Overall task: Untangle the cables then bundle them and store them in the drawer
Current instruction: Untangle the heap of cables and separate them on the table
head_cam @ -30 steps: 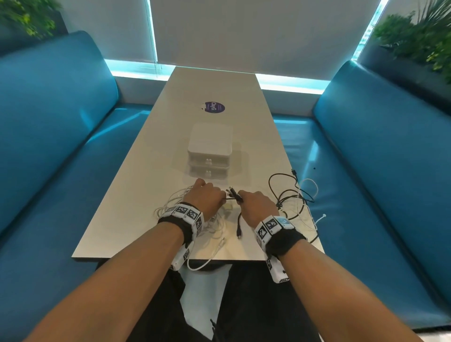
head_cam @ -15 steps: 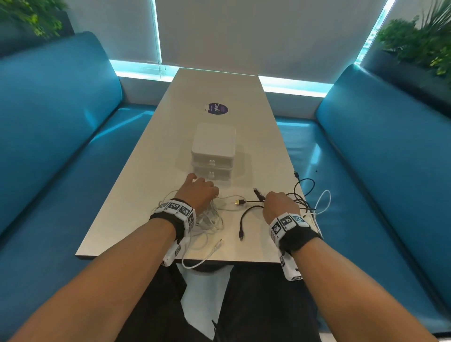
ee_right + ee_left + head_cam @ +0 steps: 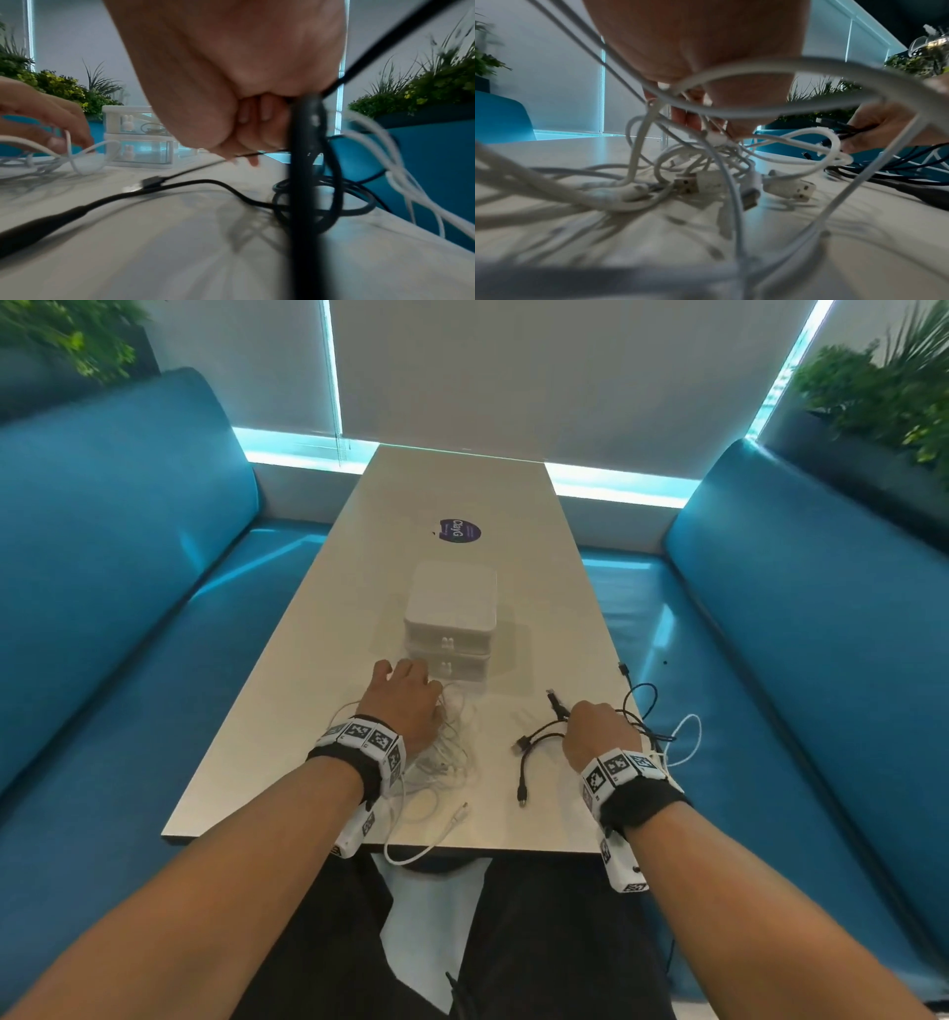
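A tangle of white cables (image 3: 448, 762) lies on the table's near left, its plugs showing in the left wrist view (image 3: 790, 188). My left hand (image 3: 405, 698) rests on this heap, its fingertips (image 3: 687, 119) pinching white strands. My right hand (image 3: 595, 731) is curled into a fist round a bunch of black cables (image 3: 534, 747), whose loose ends trail left across the table (image 3: 180, 184). More black loops lie behind the fist by the right edge. The white two-drawer unit (image 3: 451, 618) stands just beyond my left hand, both drawers closed.
A white cable loop (image 3: 411, 855) hangs over the table's front edge. Another white strand (image 3: 688, 737) hangs off the right edge by the black loops. Blue benches (image 3: 770, 660) flank the table (image 3: 287, 711). A dark round sticker (image 3: 459, 531) lies farther back.
My right hand has pulled the black cables to the right, away from the white heap. The left hand has shifted slightly forward toward the drawer unit, staying on the white cables.
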Demonstrator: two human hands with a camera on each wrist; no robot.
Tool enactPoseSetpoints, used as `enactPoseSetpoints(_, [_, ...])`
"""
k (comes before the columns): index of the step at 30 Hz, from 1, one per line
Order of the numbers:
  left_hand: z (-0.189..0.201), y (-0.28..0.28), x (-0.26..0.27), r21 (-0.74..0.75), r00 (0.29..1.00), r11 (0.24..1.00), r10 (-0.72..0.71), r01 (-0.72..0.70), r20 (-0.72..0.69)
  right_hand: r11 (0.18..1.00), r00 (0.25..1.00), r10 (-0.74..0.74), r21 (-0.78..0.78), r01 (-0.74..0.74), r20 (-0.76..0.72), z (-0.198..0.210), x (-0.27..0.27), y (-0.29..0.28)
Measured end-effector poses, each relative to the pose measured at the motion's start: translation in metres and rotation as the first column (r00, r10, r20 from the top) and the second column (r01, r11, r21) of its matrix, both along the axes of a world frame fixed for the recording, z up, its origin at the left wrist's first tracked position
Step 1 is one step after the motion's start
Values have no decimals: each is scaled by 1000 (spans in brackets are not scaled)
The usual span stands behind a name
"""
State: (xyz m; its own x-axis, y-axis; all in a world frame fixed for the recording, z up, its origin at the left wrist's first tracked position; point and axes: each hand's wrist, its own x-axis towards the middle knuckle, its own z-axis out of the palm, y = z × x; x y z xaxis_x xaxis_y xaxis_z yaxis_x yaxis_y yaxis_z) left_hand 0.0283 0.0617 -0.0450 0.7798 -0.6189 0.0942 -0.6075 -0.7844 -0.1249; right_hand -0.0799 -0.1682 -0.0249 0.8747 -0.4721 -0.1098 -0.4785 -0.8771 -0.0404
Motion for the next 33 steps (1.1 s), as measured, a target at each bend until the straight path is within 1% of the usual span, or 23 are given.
enactPoseSetpoints(3, [-1, -1, -2, -94, 999, 995, -40, 36, -36, 993, 995, 88, 78, -92, 50, -4, 3, 9])
enactPoseSetpoints(6, [5, -5, -9, -150, 990, 986, -94, 78, -106, 954, 970, 199, 198, -224, 139, -10, 3, 20])
enactPoseSetpoints(8, [10, -6, -14, -162, 978, 981, -131, 105, -161, 912, 945, 306, 250, -326, 117, -13, 0, 24])
enactPoseSetpoints(10, [15, -5, -17, -187, 969, 974, -166, 131, -186, 890, 927, 372, 263, -372, 51, -14, -4, 25])
enactPoseSetpoints(12, [19, -3, -20, -227, 961, 959, -213, 170, -175, 912, 939, 343, 231, -339, 25, -14, -6, 24])
enactPoseSetpoints(15, [23, -1, -26, -255, 948, 934, -289, 249, -132, 978, 983, 181, 104, -181, 11, -10, -4, 18])
enactPoseSetpoints(17, [27, -2, -30, -213, 938, 930, -327, 299, -113, 996, 996, 85, 4, -85, -17, -7, -4, 12])
enactPoseSetpoints(19, [31, -3, -37, -103, 924, 930, -365, 354, -114, 998, 999, 40, -44, -41, -31, -5, -5, 9])
enactPoseSetpoints(22, [32, -7, -49, 96, 902, 905, -392, 413, -183, 1000, 1000, 8, -9, -8, 3, -6, -5, 11])
enactPoseSetpoints(25, [29, -8, -60, 241, 888, 868, -369, 435, -274, 998, 999, -8, 58, 6, 38, -11, -4, 20])
enactPoseSetpoints(27, [25, -9, -62, 264, 872, 844, -392, 467, -292, 996, 999, 2, 86, -6, 52, -13, -3, 25])
enactPoseSetpoints(29, [19, -8, -63, 262, 872, 850, -372, 458, -316, 994, 998, 9, 111, -16, 66, -13, -3, 27])
enactPoseSetpoints(31, [12, -6, -62, 250, 880, 886, -278, 390, -385, 990, 998, 10, 137, -19, 63, -13, -3, 28])
enactPoseSetpoints(32, [9, -4, -61, 240, 877, 907, -223, 347, -425, 988, 998, 13, 154, -22, 58, -13, -3, 28])
enactPoseSetpoints(33, [7, -2, -59, 223, 869, 919, -198, 325, -453, 984, 998, 18, 174, -27, 54, -13, -3, 28])
